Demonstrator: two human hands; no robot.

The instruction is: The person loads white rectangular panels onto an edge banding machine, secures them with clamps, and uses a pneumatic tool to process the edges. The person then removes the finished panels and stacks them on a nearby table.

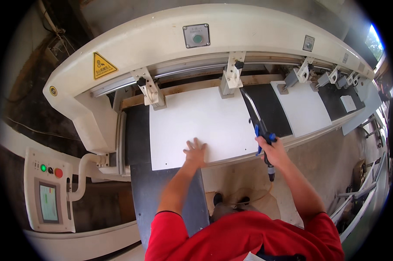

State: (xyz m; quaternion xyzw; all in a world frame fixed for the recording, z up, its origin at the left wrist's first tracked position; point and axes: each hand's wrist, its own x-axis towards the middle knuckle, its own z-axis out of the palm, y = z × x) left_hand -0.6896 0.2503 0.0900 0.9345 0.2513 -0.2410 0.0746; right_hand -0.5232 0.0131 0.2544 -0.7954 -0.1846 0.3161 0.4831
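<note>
A large white panel point(196, 117) lies flat on the dark bed of a long cream machine. My left hand point(195, 154) rests on it near the front edge, fingers spread. In my right hand point(272, 150) is an air blow gun point(264, 129) with a blue trigger and a long metal nozzle. The nozzle slants up and away, its tip close to the panel's far right corner. From the gun's lower end a thin hose runs down toward the floor. Two clamps, a left clamp point(153, 93) and a middle clamp point(231, 80), stand over the panel's far edge.
A second white panel point(301, 108) lies to the right, and beyond it a small white block point(348, 103). Overhead arches the machine's cream beam point(161, 37). A control box point(48, 191) with a screen and buttons stands at left. Metal frames point(357, 193) are at right.
</note>
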